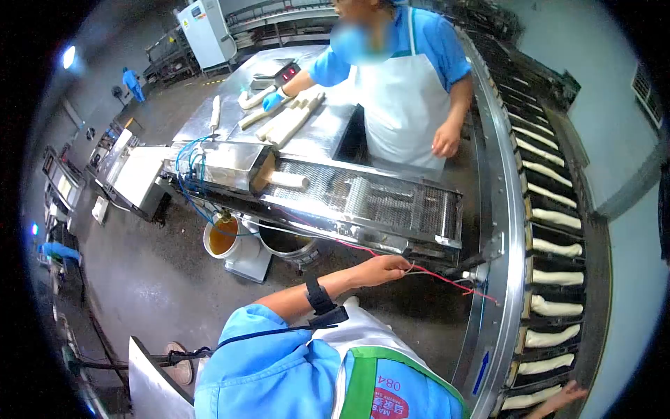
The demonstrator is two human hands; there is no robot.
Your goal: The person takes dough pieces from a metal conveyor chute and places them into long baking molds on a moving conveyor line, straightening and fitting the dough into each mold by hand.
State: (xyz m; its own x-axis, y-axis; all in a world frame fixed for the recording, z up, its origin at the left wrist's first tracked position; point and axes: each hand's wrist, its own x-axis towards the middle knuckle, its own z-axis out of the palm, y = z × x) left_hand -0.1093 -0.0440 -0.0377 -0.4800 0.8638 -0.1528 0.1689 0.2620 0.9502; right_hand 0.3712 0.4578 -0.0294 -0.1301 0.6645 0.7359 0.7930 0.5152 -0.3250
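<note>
Dark floor (153,258); dough strips (556,309) beside the open right hand (567,398), well apart from curled left hand (387,269).

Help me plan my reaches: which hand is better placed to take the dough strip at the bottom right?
Right, I'd judge: the right hand is open beside that dough strip, while the left hand is near the mesh conveyor.

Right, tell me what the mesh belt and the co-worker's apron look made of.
Mesh belt: probably bare metal, going by its silvery, glinting grid. Co-worker's apron: white, perhaps coated fabric or plastic, judging by its smooth surface and soft folds.
</note>
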